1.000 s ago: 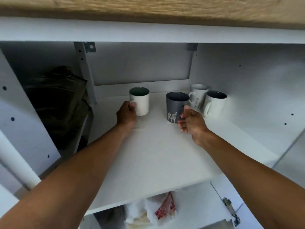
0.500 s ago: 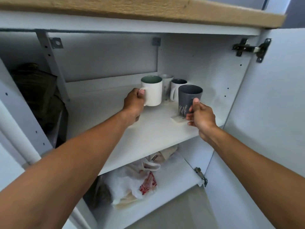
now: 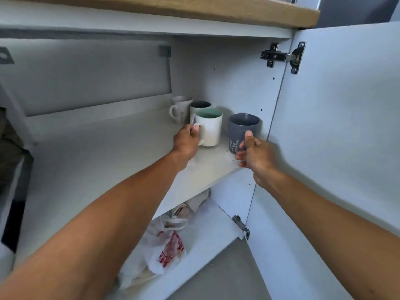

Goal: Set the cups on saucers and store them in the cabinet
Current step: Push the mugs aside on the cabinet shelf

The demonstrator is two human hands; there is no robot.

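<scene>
Reaching into the cabinet [image 3: 238, 83], the left hand [image 3: 186, 140] gripped the white mug [image 3: 210, 128] by its handle while the right hand [image 3: 254, 153] pinched the grey mug [image 3: 242, 128] on the shelf [image 3: 108, 152].

1. Soft, cool daylight fills the scene – it seems to come from the right and from behind the viewer, since the open door [image 3: 337, 126] is the brightest surface.
2. The cabinet's back panel [image 3: 86, 76] is dimmer and grey; the far left edge falls into deep shadow.
3. Gentle, blurred shadows lie on the shelf [image 3: 97, 152] beneath the forearms and beside the hands; no hard glare anywhere.
4. Wide-angle distortion is strong – the wooden top edge [image 3: 194, 7] and the door bow outward, and the forearms swell towards the lower corners.
5. The centre is fairly sharp; the back mugs [image 3: 180, 108] look slightly soft, and the left margin is smeared.
</scene>
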